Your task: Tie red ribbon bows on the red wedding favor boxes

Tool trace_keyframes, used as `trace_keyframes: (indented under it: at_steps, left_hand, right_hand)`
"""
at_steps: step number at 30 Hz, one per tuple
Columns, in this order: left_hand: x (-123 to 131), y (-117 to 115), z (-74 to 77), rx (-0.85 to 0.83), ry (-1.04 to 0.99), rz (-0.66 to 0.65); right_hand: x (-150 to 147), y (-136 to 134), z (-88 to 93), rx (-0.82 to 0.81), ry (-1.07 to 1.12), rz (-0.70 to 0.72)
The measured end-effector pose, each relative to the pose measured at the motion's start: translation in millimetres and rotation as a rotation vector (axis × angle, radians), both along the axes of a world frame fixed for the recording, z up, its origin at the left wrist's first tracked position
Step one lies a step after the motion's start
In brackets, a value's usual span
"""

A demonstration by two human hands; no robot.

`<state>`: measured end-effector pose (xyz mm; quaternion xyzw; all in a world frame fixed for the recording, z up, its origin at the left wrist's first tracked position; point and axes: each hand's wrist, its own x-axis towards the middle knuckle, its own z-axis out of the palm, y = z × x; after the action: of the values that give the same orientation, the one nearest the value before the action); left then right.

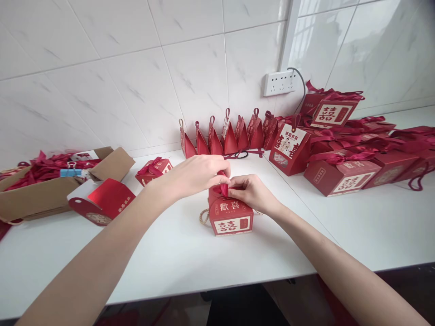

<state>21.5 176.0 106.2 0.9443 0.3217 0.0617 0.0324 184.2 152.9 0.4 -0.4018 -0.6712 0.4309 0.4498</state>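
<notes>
Ribbon (224,188) on red 歡喜 box (231,218)

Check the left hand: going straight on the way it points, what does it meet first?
The dark red ribbon on the red cardboard gift box, which the left hand pinches now; just past it, probably fingers of the right hand.

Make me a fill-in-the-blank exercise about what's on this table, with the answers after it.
1. The left hand and right hand pinch a red ____ on top of the box.
2. The box stands on a ____ table.
3. The brown carton lies to the ____ of the box.
4. The socket is fixed to the ____.
Missing words: ribbon, white, left, wall.
</notes>
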Motion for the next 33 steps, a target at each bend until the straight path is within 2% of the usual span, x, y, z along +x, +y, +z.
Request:
trace_keyframes:
  at_steps: [3, 8, 11, 13, 17, 21, 26, 30, 33]
  left_hand:
    - [-5, 14, -20.2, -0.162, -0.243, 0.092]
    - [-12, 25, -68.2, -0.420, -0.631, 0.176]
    - [-13, 23, -89.8, -0.458, -0.790, 0.192]
    - [-14, 19, -96.9, -0.455, -0.840, 0.180]
    - [-17, 9, -97.8, -0.412, -0.852, 0.139]
    - [-19, 0, -93.4, -0.396, -0.793, 0.129]
    - [-18, -10, -86.7, -0.374, -0.724, 0.054]
    - [-14, -13, -86.2, -0.408, -0.734, 0.136]
    - [-12, -11, -88.9, -0.515, -0.772, 0.167]
  right_hand:
    - [1, 0, -0.5, -0.026, 0.038, 0.035]
    - [-1, -1, -0.3, -0.061, 0.101, 0.053]
    - [-2, -1, 0.8, -0.039, 0.071, -0.006]
    - [-2, -2, 2.2, -0.012, 0.022, -0.053]
    - [-2, -6, 6.3, 0.031, -0.067, -0.117]
    - [-1, -9, 9.2, 0.029, -0.089, -0.113]
    - [-3, -9, 9.2, 0.051, -0.126, -0.148]
    - [-1, -8, 9.3, 0.068, -0.136, -0.170]
    - [4, -6, 10.6, 0.009, -0.088, -0.083]
